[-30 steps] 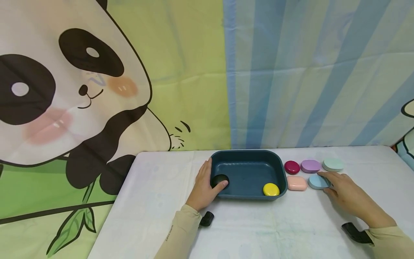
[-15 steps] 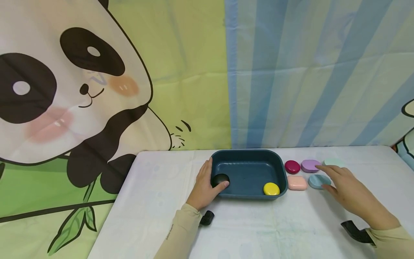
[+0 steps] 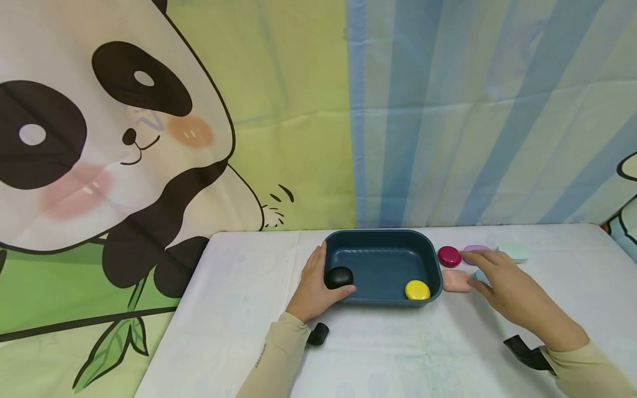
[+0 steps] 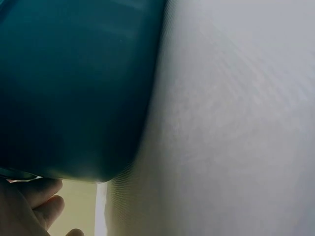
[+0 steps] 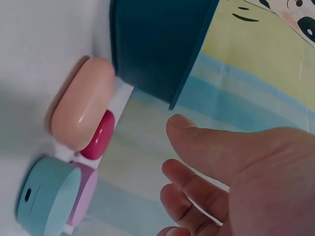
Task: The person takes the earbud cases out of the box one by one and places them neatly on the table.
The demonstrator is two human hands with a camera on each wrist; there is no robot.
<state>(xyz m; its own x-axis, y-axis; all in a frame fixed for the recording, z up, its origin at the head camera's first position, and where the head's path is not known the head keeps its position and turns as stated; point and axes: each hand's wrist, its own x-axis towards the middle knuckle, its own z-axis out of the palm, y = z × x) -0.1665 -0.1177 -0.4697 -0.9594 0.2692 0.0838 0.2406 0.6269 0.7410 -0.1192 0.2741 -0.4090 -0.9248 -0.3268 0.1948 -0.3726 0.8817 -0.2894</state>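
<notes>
At the left end of a dark teal plastic tub (image 3: 383, 268), my left hand (image 3: 313, 293) lays its fingers along the outer wall, thumb over the front rim. Inside the tub are a black pebble-shaped piece (image 3: 339, 276) and a yellow one (image 3: 417, 290). Fingers spread, my right hand (image 3: 517, 293) hovers over the small smooth pieces right of the tub. Its fingertips are by a purple oval piece (image 3: 475, 247) and a peach rounded-rectangle piece (image 3: 454, 281). The hand partly covers a light blue oval piece (image 3: 480, 276), which has a small dark slot in the right wrist view.
A crimson round piece (image 3: 449, 256) lies close to the tub's right wall, and a mint piece (image 3: 517, 252) lies farther right. The white-covered table (image 3: 398, 354) ends at a hanging printed cloth (image 3: 298, 110) along the back.
My right hand has come off the light blue piece, which stays on the table, and moved left towards the purple and peach ones. My left thumb has slid slightly off the black piece.
</notes>
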